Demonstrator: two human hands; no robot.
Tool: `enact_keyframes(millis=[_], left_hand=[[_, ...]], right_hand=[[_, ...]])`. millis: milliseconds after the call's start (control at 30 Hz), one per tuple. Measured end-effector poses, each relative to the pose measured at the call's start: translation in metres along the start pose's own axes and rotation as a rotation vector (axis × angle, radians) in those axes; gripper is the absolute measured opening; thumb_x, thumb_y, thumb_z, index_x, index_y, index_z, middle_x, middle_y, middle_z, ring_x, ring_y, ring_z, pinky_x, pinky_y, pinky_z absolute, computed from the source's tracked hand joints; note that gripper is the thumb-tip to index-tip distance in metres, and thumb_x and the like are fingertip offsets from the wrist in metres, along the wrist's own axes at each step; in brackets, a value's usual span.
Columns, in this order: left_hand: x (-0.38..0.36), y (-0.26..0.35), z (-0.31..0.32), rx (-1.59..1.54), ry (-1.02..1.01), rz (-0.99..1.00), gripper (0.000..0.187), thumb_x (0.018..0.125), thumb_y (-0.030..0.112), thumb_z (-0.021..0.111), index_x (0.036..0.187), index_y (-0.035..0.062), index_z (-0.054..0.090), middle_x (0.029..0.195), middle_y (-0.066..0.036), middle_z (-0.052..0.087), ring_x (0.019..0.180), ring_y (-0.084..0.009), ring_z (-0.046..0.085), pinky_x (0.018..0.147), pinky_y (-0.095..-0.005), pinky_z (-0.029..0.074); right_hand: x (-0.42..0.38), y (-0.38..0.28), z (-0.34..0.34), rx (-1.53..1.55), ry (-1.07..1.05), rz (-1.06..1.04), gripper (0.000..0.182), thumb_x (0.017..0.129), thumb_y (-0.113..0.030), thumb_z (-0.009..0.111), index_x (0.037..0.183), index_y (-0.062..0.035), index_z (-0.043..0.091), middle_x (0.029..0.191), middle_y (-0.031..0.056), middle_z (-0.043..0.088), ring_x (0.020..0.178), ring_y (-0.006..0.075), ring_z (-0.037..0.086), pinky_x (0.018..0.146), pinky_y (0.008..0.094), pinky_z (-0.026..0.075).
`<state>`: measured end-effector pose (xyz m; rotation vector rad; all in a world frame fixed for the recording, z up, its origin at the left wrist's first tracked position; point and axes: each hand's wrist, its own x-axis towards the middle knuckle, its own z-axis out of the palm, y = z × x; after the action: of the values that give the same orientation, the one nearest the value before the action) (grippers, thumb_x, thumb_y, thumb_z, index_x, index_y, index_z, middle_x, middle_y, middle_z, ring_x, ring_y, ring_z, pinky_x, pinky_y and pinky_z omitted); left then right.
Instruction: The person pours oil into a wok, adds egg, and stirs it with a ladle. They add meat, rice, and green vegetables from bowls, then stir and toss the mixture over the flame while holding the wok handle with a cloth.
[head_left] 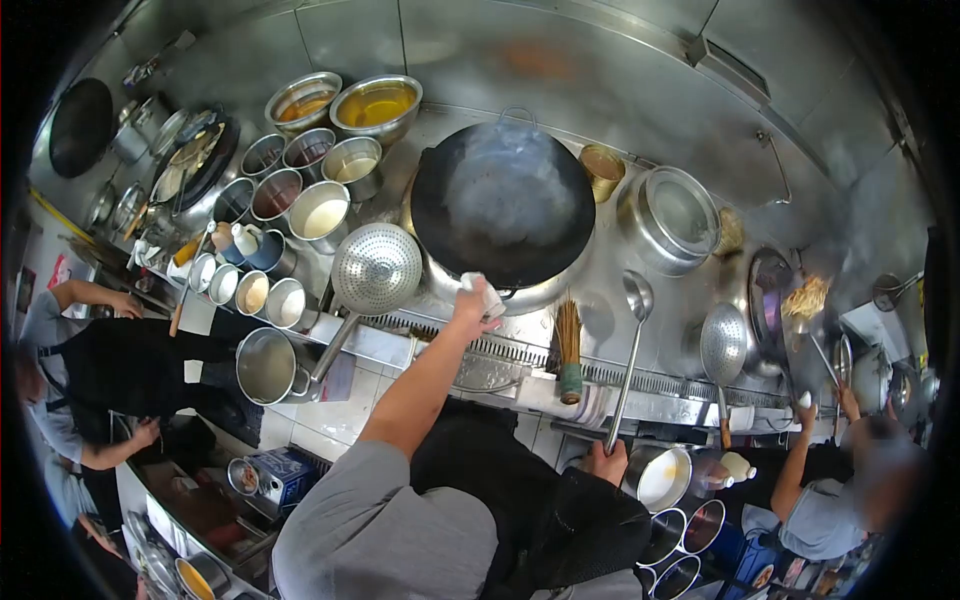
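Smoke or steam rises from a large black wok [450,215] on the burner in front of me. My left hand [480,305] is closed on a white folded cloth [484,292] at the wok's near rim. Lower right, my right hand [606,463] grips the handle end of a long steel ladle [638,295], whose bowl rests on the steel counter. Between my hands stands a bamboo brush [569,350] with a green-wrapped end. A perforated strainer [376,268] lies left of the wok, its handle over a steel pot [266,366].
Metal containers of sauces [320,215] and two bowls of yellow liquid [376,104] stand at the upper left. Right of the wok are a lidded pot [668,220] and another strainer [722,343]. A co-worker [830,500] cooks at the right; another person [100,370] stands left.
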<state>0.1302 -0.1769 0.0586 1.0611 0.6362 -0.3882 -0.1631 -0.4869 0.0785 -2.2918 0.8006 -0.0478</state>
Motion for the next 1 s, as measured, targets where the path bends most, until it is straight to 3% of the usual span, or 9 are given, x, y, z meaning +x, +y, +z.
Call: enact_keyframes(millis=[33,67,167,267,500,700,733,933,1000], left_hand=[[0.011,-0.001,0.005,-0.056,0.027,-0.068,0.039,0.096,0.042,0.050,0.118,0.0091,0.047,0.109,-0.010,0.058,0.089,-0.0286,0.062,0.073,-0.0549,0.054],[0.019,-0.004,0.005,-0.061,0.026,-0.070,0.039,0.096,0.042,0.050,0.118,0.0091,0.047,0.109,-0.010,0.058,0.089,-0.0286,0.062,0.073,-0.0549,0.054],[0.029,-0.003,0.005,-0.110,0.028,-0.052,0.030,0.095,0.033,0.052,0.108,0.0067,0.052,0.094,-0.010,0.060,0.076,-0.0257,0.063,0.058,-0.0443,0.056],[0.049,-0.034,-0.015,0.089,0.046,0.263,0.028,0.091,0.024,0.056,0.100,-0.0015,0.055,0.086,-0.016,0.063,0.064,-0.0246,0.064,0.047,-0.0399,0.053],[-0.016,0.008,-0.028,-0.226,-0.248,-0.072,0.038,0.095,0.039,0.056,0.116,0.0082,0.048,0.102,-0.008,0.058,0.090,-0.0230,0.062,0.062,-0.0413,0.053],[-0.013,-0.006,-0.022,-0.385,-0.249,-0.176,0.043,0.094,0.034,0.060,0.126,0.0134,0.040,0.112,-0.007,0.056,0.099,-0.0232,0.059,0.072,-0.0451,0.053],[-0.011,-0.007,-0.025,-0.319,-0.296,-0.181,0.058,0.091,0.040,0.063,0.128,0.0127,0.028,0.118,-0.009,0.051,0.102,-0.0234,0.058,0.077,-0.0478,0.053],[-0.028,0.020,-0.028,-0.318,-0.355,-0.348,0.056,0.090,0.038,0.064,0.122,0.0128,0.025,0.113,-0.012,0.052,0.094,-0.0283,0.061,0.063,-0.0432,0.060],[-0.025,0.022,-0.028,-0.271,-0.352,-0.416,0.055,0.090,0.036,0.063,0.123,0.0132,0.025,0.115,-0.013,0.052,0.095,-0.0283,0.062,0.064,-0.0434,0.060]], right_hand=[[0.003,0.002,0.002,0.047,0.016,-0.047,0.025,0.084,-0.020,0.067,0.087,0.0021,0.056,0.069,0.0182,0.061,0.065,0.0340,0.062,0.062,0.0420,0.047],[0.005,0.004,0.003,0.042,0.016,-0.049,0.025,0.084,-0.020,0.067,0.087,0.0021,0.056,0.069,0.0182,0.061,0.065,0.0340,0.062,0.062,0.0420,0.047],[0.001,-0.060,-0.007,0.246,-0.006,-0.071,0.018,0.086,-0.012,0.065,0.086,0.0018,0.053,0.065,0.0004,0.051,0.058,0.0089,0.046,0.051,0.0299,0.040],[0.007,-0.099,-0.007,0.518,-0.038,0.042,0.014,0.087,-0.009,0.064,0.088,-0.0005,0.054,0.064,0.0005,0.050,0.056,0.0077,0.045,0.048,0.0279,0.038],[0.027,-0.213,-0.021,0.331,0.010,-0.162,0.012,0.095,-0.015,0.059,0.095,-0.0041,0.054,0.058,-0.0050,0.047,0.049,0.0007,0.040,0.042,0.0209,0.031],[0.041,-0.312,0.023,0.387,-0.202,-0.177,0.026,0.095,-0.015,0.058,0.116,-0.0006,0.052,0.059,-0.0045,0.045,0.045,0.0032,0.040,0.039,0.0204,0.030],[0.045,-0.333,0.034,0.394,-0.247,-0.200,0.028,0.095,-0.015,0.058,0.119,-0.0001,0.050,0.058,-0.0042,0.045,0.045,0.0034,0.041,0.039,0.0207,0.031],[0.103,-0.449,0.127,0.421,-0.550,-0.294,0.027,0.095,-0.019,0.058,0.114,-0.0008,0.051,0.061,-0.0005,0.050,0.043,0.0063,0.046,0.037,0.0220,0.035],[0.122,-0.493,0.165,0.408,-0.616,-0.284,0.020,0.094,-0.020,0.059,0.090,-0.0038,0.047,0.061,0.0002,0.048,0.043,0.0073,0.045,0.038,0.0241,0.037]])
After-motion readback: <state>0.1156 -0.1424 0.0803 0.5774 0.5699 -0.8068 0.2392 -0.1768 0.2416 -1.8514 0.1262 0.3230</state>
